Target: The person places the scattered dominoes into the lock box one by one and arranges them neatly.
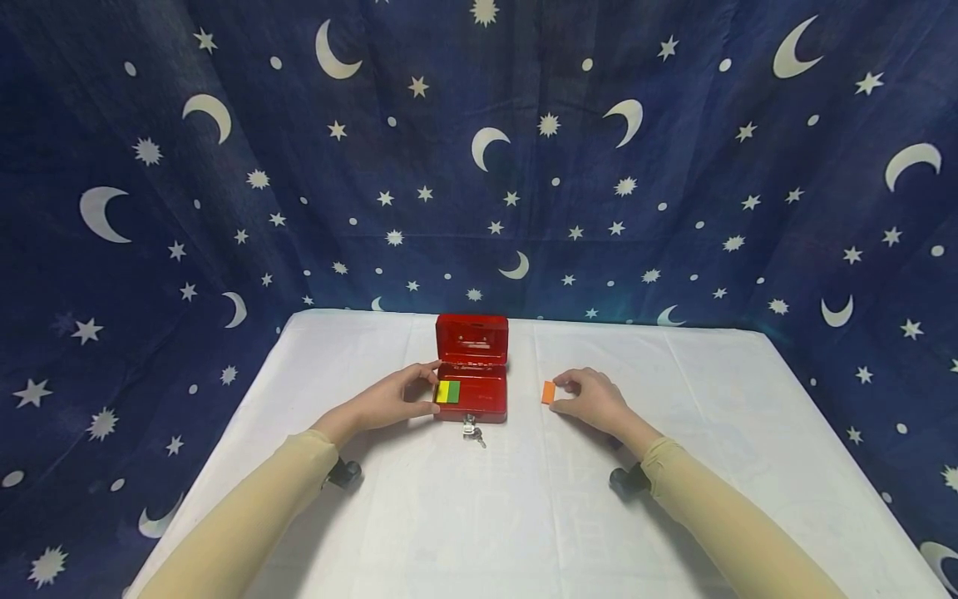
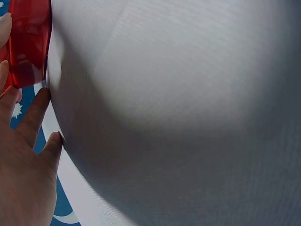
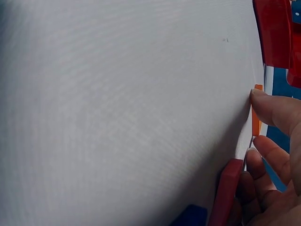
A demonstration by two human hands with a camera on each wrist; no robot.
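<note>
An open red cash box (image 1: 485,398) stands on the white-covered table, its lid (image 1: 471,333) raised at the back. A yellow block (image 1: 442,392) and a green block (image 1: 453,392) lie side by side at the left inside it. My left hand (image 1: 392,395) holds the box's left side, thumb by the front corner and fingers further back. To the right of the box, my right hand (image 1: 591,402) pinches an orange block (image 1: 549,393) between thumb and fingers. In the right wrist view, a red block (image 3: 225,193) and a blue block (image 3: 190,216) lie beneath that hand.
A latch with small keys (image 1: 473,431) hangs at the front of the box. Dark blue cloth (image 1: 554,166) with moons and stars surrounds the back and sides of the table (image 1: 479,524). A dark wrist camera (image 1: 344,474) sits under each forearm.
</note>
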